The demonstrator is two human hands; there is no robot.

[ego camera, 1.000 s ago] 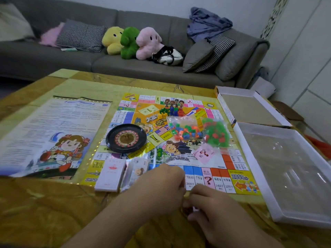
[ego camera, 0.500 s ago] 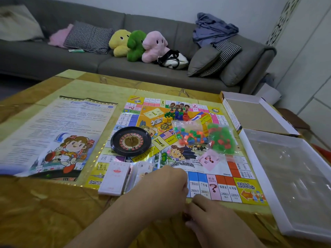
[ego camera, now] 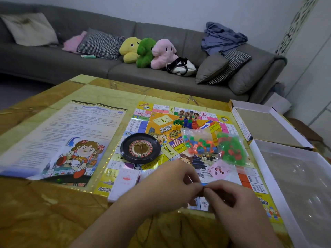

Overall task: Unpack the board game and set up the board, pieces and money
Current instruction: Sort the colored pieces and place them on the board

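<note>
A: Paper first, at the far left: a large printed rules sheet with a cartoon child lay flat on the yellow-gold tablecloth; its text was too blurred to read.

B: And right of it?

A: The colourful square game board was unfolded, carrying a black round roulette wheel, a white card deck with a red mark, a clear bag of mixed orange, blue and green pieces, a clear bag of mostly green pieces and a pink question-mark card. Loose coloured tokens stood at the far middle.

B: The hands?

A: Near the board's near edge. The left hand and right hand met fingertip to fingertip, pinching something too small to identify, perhaps a wrapper or a band.

B: Risks?

A: A sharp tug could, I judged, jolt the card deck just beside the left hand, or scatter whatever was being opened. I could not pick out any money.

B: Any writing?

A: Chinese characters on the squares, "2000" partly showing at the near right corner, figures like "2600"; no brand was legible. Farthest right lay the open white cardboard box halves.
</note>
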